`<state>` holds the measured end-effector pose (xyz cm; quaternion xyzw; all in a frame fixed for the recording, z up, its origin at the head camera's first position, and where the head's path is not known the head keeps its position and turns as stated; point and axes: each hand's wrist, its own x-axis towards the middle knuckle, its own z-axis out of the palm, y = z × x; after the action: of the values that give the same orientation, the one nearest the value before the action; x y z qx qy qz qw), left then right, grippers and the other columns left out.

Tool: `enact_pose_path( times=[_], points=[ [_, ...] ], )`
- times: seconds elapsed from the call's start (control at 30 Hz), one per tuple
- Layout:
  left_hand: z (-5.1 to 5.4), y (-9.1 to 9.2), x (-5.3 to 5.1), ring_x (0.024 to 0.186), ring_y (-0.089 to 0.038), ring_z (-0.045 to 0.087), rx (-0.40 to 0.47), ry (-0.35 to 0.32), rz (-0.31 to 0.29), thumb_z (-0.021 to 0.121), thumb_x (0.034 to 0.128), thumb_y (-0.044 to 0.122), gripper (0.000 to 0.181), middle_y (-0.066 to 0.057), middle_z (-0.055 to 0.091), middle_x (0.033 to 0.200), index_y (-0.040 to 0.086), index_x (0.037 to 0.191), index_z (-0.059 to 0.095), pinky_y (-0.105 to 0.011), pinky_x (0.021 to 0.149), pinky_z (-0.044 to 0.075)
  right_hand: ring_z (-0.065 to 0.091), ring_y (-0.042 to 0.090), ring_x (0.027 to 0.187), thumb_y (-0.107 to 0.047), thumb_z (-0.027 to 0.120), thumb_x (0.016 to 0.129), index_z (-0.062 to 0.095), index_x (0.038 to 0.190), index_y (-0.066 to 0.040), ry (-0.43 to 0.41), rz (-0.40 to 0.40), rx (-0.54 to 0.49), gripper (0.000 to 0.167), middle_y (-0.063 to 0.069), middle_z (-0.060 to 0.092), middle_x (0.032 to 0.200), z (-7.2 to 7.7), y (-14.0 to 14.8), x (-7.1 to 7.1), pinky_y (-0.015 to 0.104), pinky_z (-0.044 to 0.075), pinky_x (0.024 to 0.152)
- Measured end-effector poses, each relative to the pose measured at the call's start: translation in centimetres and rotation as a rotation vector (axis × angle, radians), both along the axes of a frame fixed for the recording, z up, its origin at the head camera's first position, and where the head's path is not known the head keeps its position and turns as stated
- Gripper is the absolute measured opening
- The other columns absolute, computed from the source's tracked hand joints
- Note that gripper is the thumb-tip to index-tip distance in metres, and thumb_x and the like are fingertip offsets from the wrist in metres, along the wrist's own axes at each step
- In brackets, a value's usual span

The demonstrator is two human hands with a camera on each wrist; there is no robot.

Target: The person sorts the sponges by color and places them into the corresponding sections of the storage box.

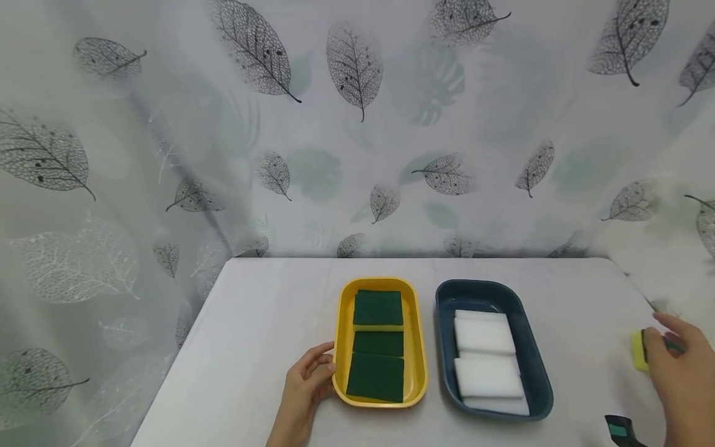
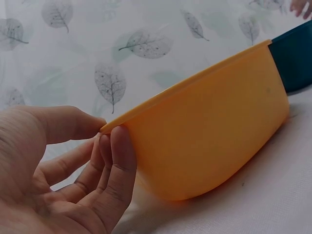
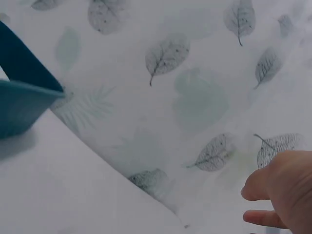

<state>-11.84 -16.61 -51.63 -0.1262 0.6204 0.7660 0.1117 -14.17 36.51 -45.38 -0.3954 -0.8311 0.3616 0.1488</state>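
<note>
In the head view a yellow tray (image 1: 420,372) holds several sponges with dark green faces (image 1: 377,375). My left hand (image 1: 306,388) is at the tray's left side. The left wrist view shows that hand (image 2: 83,180) pinching the tray's rim (image 2: 105,127), thumb above and fingers below. At the far right, my right hand (image 1: 684,372) holds a yellow sponge (image 1: 638,351) with a dark green side, partly hidden by the thumb and fingers. In the right wrist view the right hand (image 3: 287,195) shows only in part, and no sponge is visible there.
A dark blue tray (image 1: 539,372) with several white sponge blocks (image 1: 486,335) stands right of the yellow tray on the white table (image 1: 246,347). Behind hangs a leaf-patterned curtain (image 1: 313,136). A black and green piece (image 1: 620,428) shows at the lower right.
</note>
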Motion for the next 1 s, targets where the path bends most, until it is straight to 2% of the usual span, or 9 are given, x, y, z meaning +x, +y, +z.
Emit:
enact_pose_path(
  times=[0.17, 0.27, 0.37, 0.43, 0.67, 0.83, 1.0],
  points=[
    [0.0, -0.2, 0.4, 0.086, -0.017, 0.066, -0.015, -0.010, -0.005, 0.072, 0.0969, 0.020, 0.057, -0.005, 0.063, 0.111, 0.005, 0.148, 0.053, -0.031, 0.078, 0.062, 0.019, 0.044, 0.160, -0.031, 0.025, 0.112, 0.025, 0.166, -0.021, 0.002, -0.190, -0.098, 0.055, 0.018, 0.013, 0.174, -1.6, 2.0, 1.5, 0.063, 0.021, 0.129],
    [0.1, -0.4, 0.5, 0.087, -0.017, 0.066, -0.020, -0.009, 0.002, 0.072, 0.0973, 0.021, 0.058, -0.005, 0.064, 0.112, 0.005, 0.149, 0.052, -0.031, 0.079, 0.062, 0.016, 0.039, 0.162, -0.035, 0.024, 0.112, 0.026, 0.166, -0.029, 0.014, -0.286, -0.154, 0.054, 0.013, 0.012, 0.176, -2.2, 2.6, 1.7, 0.060, 0.017, 0.131],
    [0.2, -0.6, 0.5, 0.088, -0.018, 0.066, -0.015, -0.008, 0.006, 0.072, 0.0971, 0.021, 0.058, -0.005, 0.064, 0.112, 0.005, 0.149, 0.052, -0.032, 0.079, 0.062, 0.014, 0.035, 0.163, -0.038, 0.023, 0.112, 0.024, 0.166, -0.033, 0.008, -0.349, -0.197, 0.054, 0.010, 0.012, 0.176, -2.9, 3.0, 1.6, 0.058, 0.014, 0.132],
    [0.3, -0.6, 0.5, 0.089, -0.018, 0.066, -0.015, -0.003, 0.007, 0.073, 0.0968, 0.022, 0.059, -0.005, 0.064, 0.112, 0.005, 0.149, 0.052, -0.032, 0.080, 0.062, 0.012, 0.034, 0.164, -0.037, 0.024, 0.112, 0.023, 0.166, -0.032, 0.015, -0.348, -0.211, 0.055, 0.010, 0.011, 0.176, -3.5, 3.5, 1.5, 0.057, 0.013, 0.132],
    [0.2, -0.4, 0.3, 0.089, -0.017, 0.066, -0.018, -0.006, 0.011, 0.073, 0.0964, 0.022, 0.059, -0.005, 0.064, 0.112, 0.005, 0.149, 0.052, -0.032, 0.080, 0.062, 0.004, 0.040, 0.164, -0.032, 0.027, 0.110, 0.016, 0.168, -0.015, -0.029, -0.222, -0.177, 0.062, 0.017, 0.004, 0.176, -5.4, 4.7, 1.3, 0.061, 0.008, 0.131],
    [0.1, -0.2, 0.1, 0.090, -0.017, 0.067, -0.015, -0.008, -0.002, 0.073, 0.0969, 0.021, 0.058, -0.006, 0.064, 0.113, 0.005, 0.149, 0.052, -0.032, 0.080, 0.062, 0.003, 0.039, 0.164, -0.032, 0.027, 0.111, 0.014, 0.168, -0.013, -0.057, -0.217, -0.157, 0.061, 0.016, 0.003, 0.176, -6.1, 4.8, 1.5, 0.060, 0.008, 0.131],
    [0.3, 0.1, -0.2, 0.091, -0.016, 0.067, -0.008, 0.018, 0.001, 0.073, 0.0963, 0.020, 0.057, -0.006, 0.064, 0.113, 0.004, 0.147, 0.053, -0.033, 0.081, 0.062, 0.001, 0.038, 0.164, -0.027, 0.031, 0.112, 0.015, 0.168, -0.019, -0.020, -0.236, -0.156, 0.059, 0.013, 0.002, 0.177, -5.8, 4.9, 1.1, 0.059, 0.007, 0.132]
  ],
)
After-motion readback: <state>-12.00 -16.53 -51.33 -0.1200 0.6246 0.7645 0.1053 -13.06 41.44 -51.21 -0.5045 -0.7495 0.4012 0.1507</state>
